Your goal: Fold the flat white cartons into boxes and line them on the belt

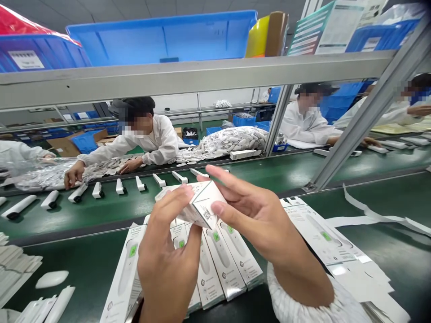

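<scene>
Between my hands is a small white carton [206, 205], raised over the bench with its printed end toward me. My left hand [168, 251] wraps round its left side, thumb beneath and fingers on top. From the right, my right hand [259, 217] touches the end with its thumb; its index finger is stretched out and other fingers go behind the carton. Below stands a row of white thermometer cartons [220, 264], each with a green display printed on it. One more thermometer carton [121, 273] leans by my left wrist.
Unfolded flat cartons [323, 237] lie at right beside a paper strip [367, 220]. Stacked folded paper [15, 269] and white plastic parts [55, 307] are at left. White thermometers [97, 190] line the green conveyor [128, 208]. Co-workers [158, 139] sit beyond; a metal post [357, 107] slants at right.
</scene>
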`<state>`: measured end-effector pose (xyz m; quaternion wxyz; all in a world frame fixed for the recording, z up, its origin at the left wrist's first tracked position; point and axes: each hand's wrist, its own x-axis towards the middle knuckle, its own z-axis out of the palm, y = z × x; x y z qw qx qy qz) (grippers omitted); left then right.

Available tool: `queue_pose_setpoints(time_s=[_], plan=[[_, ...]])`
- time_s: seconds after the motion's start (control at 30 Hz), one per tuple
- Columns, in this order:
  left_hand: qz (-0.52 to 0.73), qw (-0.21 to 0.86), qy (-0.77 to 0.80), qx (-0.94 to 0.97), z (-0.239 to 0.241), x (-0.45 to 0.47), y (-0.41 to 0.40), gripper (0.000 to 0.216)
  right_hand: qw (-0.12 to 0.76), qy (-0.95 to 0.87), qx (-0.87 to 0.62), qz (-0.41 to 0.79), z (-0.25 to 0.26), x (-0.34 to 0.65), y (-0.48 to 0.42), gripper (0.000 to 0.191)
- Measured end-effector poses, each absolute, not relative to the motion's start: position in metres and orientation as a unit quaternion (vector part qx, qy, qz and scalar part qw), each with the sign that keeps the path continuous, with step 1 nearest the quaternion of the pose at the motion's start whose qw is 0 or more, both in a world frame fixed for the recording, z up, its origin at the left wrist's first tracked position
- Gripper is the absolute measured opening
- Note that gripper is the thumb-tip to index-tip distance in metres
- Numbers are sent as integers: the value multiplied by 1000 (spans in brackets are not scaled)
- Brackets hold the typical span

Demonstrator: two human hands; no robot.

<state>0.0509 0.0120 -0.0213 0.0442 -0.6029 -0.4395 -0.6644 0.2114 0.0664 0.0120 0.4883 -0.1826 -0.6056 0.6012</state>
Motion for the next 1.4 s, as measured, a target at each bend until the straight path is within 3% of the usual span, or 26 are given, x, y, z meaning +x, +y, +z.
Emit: queue_pose_setpoints(time_s=[0.13,0.67,0.93,1.13,1.3,1.4], plan=[[-649,50,-404,-643,-26,44,18,58,454,-640,-218,580,14,218,68,54],[-674,19,-403,-619,-32,52,24,54,493,-680,-308,447,14,207,60,44],[-670,19,-405,-622,-30,53,23,54,482,-686,-296,458,13,209,63,42],[-671,20,-403,-622,-26,52,26,54,431,-731,-232,475,18,232,67,49],[-563,93,-442,-692,-16,57,-1,60,412,-807,-219,363,19,249,58,69],[-524,135,-518,-663,-15,43,-35,79,440,-802,-234,329,19,249,55,47]])
